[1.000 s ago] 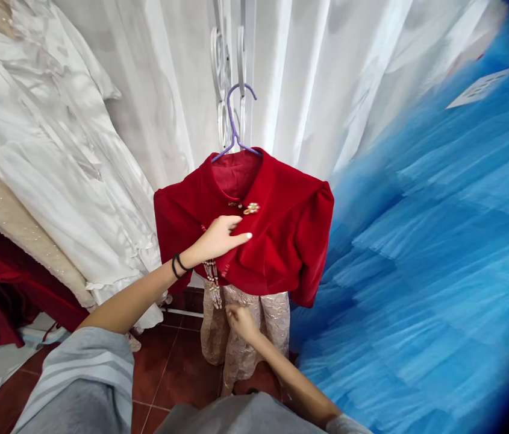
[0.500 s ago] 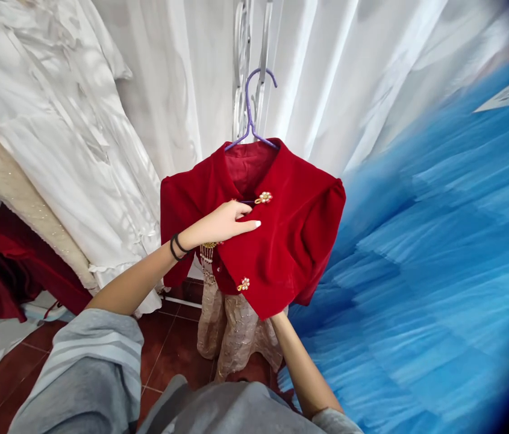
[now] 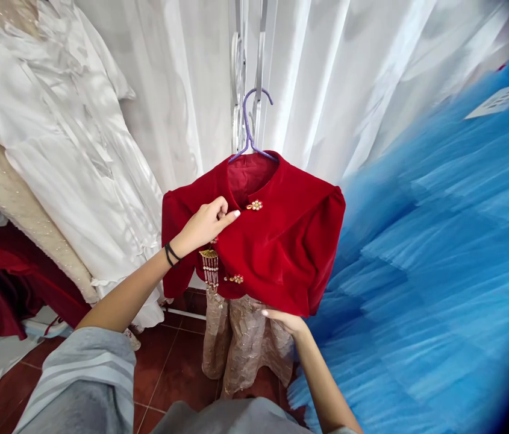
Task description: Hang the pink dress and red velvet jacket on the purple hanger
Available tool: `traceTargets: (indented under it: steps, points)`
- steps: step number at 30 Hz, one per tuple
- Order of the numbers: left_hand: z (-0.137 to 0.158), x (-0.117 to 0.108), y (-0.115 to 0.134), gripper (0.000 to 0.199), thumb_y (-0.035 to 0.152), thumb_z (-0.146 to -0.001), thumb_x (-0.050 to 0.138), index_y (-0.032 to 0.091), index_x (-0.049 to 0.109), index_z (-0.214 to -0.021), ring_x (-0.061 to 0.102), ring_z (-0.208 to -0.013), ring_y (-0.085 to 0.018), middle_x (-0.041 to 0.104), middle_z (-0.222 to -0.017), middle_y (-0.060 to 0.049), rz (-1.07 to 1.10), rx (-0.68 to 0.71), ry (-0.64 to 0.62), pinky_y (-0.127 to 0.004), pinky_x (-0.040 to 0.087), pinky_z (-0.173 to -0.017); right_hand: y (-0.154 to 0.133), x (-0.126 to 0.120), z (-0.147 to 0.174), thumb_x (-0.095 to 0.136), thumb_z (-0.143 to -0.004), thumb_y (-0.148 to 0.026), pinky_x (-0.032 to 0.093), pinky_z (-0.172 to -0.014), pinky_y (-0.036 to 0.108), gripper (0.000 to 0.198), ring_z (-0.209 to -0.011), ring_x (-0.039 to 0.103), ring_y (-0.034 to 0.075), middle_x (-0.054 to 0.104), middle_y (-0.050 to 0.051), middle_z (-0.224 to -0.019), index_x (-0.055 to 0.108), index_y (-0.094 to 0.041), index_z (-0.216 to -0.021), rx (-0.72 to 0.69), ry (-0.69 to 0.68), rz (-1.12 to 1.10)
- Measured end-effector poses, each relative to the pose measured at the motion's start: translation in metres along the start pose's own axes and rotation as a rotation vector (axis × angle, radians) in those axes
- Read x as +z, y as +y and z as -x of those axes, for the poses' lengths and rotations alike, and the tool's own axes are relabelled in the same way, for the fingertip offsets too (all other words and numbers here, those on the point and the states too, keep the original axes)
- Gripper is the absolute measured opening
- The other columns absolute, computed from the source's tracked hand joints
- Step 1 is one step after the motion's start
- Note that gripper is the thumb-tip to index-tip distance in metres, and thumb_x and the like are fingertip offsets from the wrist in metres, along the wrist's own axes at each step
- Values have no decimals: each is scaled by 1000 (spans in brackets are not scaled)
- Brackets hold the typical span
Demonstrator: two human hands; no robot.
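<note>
Currently touching red jacket (image 3: 276, 235), hung on purple hanger (image 3: 247, 120) before white curtain (image 3: 177, 78).
With left hand (image 3: 211, 222), fingers curled, at front below collar, beside flower clasp (image 3: 256, 205), above fringed pendant (image 3: 210, 268); with right hand (image 3: 287, 321), at hem, over beige cloth (image 3: 245, 349). Can't tell whether gripping fabric with either. Blue tulle (image 3: 439, 253) at right.

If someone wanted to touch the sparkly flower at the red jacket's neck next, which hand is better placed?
Probably the left hand: it's up near the neck, close to the sparkly flower. The right hand is lower, at the bottom edge of the red jacket, farther away.
</note>
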State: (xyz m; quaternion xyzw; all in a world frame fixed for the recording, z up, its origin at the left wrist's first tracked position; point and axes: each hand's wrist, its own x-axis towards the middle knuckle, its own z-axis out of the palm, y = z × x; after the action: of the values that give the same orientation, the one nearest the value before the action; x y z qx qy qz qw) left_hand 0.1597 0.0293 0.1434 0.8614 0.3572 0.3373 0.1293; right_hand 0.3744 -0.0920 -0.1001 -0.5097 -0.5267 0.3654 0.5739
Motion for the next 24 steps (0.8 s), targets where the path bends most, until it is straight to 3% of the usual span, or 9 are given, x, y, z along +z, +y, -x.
traceTargets:
  steps: [2, 4, 7, 10, 13, 15, 20, 24]
  points:
    - [1, -1, 5, 28, 39, -97, 44, 20, 53, -116, 51, -57, -12, 55, -68, 4, -37, 44, -8, -24, 37, -58, 9, -9, 5, 72, -62, -66, 56, -67, 42, 50, -83, 70, 27, 70, 11, -87, 67, -23, -87, 64, -33, -245]
    - [-2, 3, 11, 34, 31, -97, 45, 23, 48, -130, 58, -64, -16, 58, -70, 2, -209, 76, -72, -25, 39, -61, 17, -14, 5, 69, -64, -68, 58, -73, 43, 51, -86, 70, 24, 72, 8, -89, 65, -24, -89, 164, 37, -609]
    - [-12, 10, 19, 22, 28, -96, 49, 20, 58, -115, 66, -76, -22, 63, -76, -4, -483, 92, -136, -27, 39, -60, 24, -10, 2, 72, -74, -52, 60, -76, 34, 32, -80, 70, 16, 74, 3, -90, 64, -24, -87, 304, 206, -1004]
    - [-28, 2, 27, 16, 30, -96, 51, 17, 59, -94, 67, -71, -22, 64, -72, -5, -463, 132, -47, -27, 41, -58, 22, 3, 8, 76, -74, -36, 59, -67, 23, 19, -69, 68, 11, 74, -2, -83, 66, -24, -83, 390, 252, -1190]
    - [-47, -19, 32, 20, 34, -98, 47, 18, 57, -92, 65, -62, -17, 65, -71, -2, -181, 186, 211, -27, 47, -59, 14, 24, 21, 80, -71, -33, 56, -58, 20, 18, -64, 67, 9, 75, -4, -81, 68, -24, -81, 463, 200, -1288]
    - [-58, -28, 29, 19, 35, -98, 48, 19, 56, -93, 64, -59, -14, 68, -74, -1, -4, 190, 299, -26, 50, -59, 9, 43, 27, 80, -73, -36, 54, -52, 19, 19, -63, 67, 10, 76, -2, -83, 70, -23, -82, 524, 124, -1284]
    - [-61, -16, 12, 14, 26, -88, 59, 17, 57, -78, 62, -46, -12, 64, -58, 1, 81, 42, -11, -22, 48, -50, 14, 83, 25, 86, -65, -44, 56, -57, 19, 37, -73, 69, 12, 76, 1, -92, 71, -21, -91, 582, 34, -1223]
    - [-51, -3, 13, 13, 25, -89, 56, 16, 59, -81, 63, -47, -12, 65, -60, 0, 213, 33, 34, -20, 50, -49, 25, 74, 16, 88, -61, -38, 60, -80, 27, 39, -89, 69, 15, 75, 3, -100, 70, -20, -90, 467, 26, -1317]
